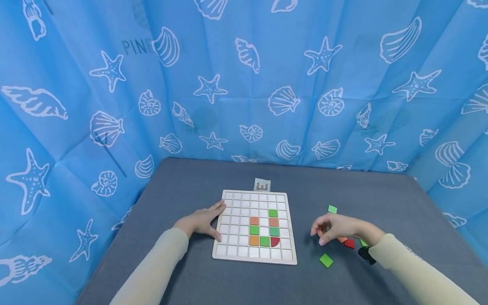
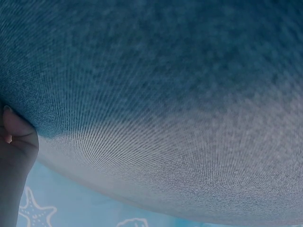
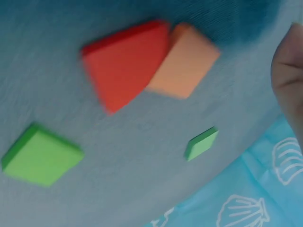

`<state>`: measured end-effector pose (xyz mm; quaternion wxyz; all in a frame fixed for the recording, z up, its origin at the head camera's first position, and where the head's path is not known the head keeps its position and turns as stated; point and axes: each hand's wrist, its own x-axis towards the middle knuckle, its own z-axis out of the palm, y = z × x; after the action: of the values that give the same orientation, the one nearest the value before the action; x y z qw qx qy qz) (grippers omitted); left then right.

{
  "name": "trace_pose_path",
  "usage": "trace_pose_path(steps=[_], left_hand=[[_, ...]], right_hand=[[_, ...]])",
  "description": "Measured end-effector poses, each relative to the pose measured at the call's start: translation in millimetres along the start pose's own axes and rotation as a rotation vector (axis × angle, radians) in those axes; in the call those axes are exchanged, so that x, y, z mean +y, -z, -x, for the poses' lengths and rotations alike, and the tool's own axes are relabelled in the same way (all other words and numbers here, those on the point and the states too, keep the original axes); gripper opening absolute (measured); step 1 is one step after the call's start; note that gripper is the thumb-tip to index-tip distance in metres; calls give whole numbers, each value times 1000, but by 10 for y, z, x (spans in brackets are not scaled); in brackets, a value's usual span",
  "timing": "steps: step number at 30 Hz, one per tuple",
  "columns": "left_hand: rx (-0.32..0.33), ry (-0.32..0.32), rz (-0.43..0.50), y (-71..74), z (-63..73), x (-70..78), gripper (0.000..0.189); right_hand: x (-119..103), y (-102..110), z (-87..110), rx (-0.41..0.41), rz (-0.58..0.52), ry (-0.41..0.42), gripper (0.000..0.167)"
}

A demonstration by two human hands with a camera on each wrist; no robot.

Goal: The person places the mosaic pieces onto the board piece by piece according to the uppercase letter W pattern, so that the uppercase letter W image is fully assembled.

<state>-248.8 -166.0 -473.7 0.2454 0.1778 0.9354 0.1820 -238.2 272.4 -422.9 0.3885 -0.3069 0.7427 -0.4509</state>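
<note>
At lower centre of the head view, the left hand (image 1: 203,218) has its fingers extended and its thumb apart, touching the left edge of the grid board (image 1: 232,250); that contact probably keeps the board from sliding. Right of centre, the right hand (image 1: 337,226) hangs over the table (image 1: 183,182) with loosely bent fingers, a gap between thumb and fingertips, and no tile visible in it. Around it lie loose pieces: a red piece (image 1: 349,243) against an orange tile (image 3: 184,64), a green tile (image 1: 326,260) lower down and a pale green tile (image 1: 332,209) higher up, likely kept on this side for easy reach. On the board, seated tiles (image 1: 254,230) form two columns joined along the bottom, with a quarter-round red tile (image 1: 275,242) at the lower right; the cell ridges seem meant to stop them shifting. Just past the upper edge lies a small printed card (image 1: 262,185), presumably set there to stay uncovered.
</note>
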Motion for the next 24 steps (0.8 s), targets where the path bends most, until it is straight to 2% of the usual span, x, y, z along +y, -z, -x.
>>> trace_pose_path(steps=[4, 6, 10, 11, 13, 18, 21, 24], left_hand=[[1, 9, -3, -8, -9, -12, 113], [-1, 14, -2, -8, -13, -9, 112], [0, 3, 0, 0, -5, 6, 112], [1, 1, 2, 2, -2, 11, 112], [4, -4, -1, 4, 5, 15, 112], [9, -2, 0, 4, 15, 14, 111], [9, -3, 4, 3, 15, 17, 111], [9, 1, 3, -5, 12, 15, 111]], right_hand=[[112, 53, 6, -74, 81, 3, 26], [309, 104, -12, -138, 178, 60, 23], [458, 95, 6, -194, 259, 74, 23], [470, 85, 21, -194, 266, 75, 23], [359, 29, 60, -174, 223, 36, 24], [303, -35, 98, -146, 193, 84, 25], [261, -84, 105, -121, 235, 77, 24], [236, -128, 93, -80, 292, 36, 23]])
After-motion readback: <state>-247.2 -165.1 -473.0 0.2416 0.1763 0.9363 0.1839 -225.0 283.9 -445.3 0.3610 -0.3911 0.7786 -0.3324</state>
